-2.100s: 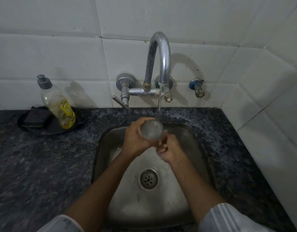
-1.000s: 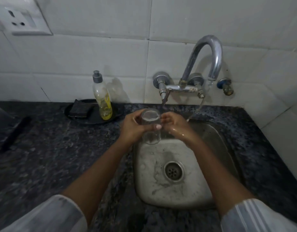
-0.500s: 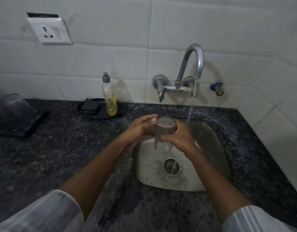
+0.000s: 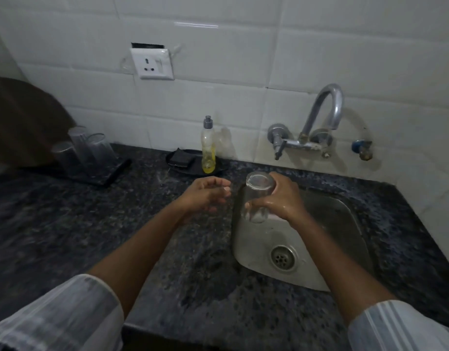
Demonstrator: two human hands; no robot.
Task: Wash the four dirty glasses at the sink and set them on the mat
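My right hand [image 4: 281,198] grips a clear glass [image 4: 257,196] upside down over the left edge of the steel sink [image 4: 345,224]. My left hand [image 4: 208,195] hovers just left of the glass with loosely curled fingers, holding nothing. On a dark mat [image 4: 109,173] at the back left of the counter stand three upturned glasses [image 4: 84,148]. No water runs from the tap [image 4: 327,110].
A yellow dish-soap bottle [image 4: 208,148] and a black sponge [image 4: 181,160] sit on a dark tray behind my left hand. A wall socket [image 4: 152,63] is above. A dark rounded object [image 4: 21,122] stands at the far left. The granite counter [image 4: 92,224] is wet.
My left hand has let go of the glass and drawn left; my right hand alone holds it. The water has stopped. The view has swung left, showing the mat.
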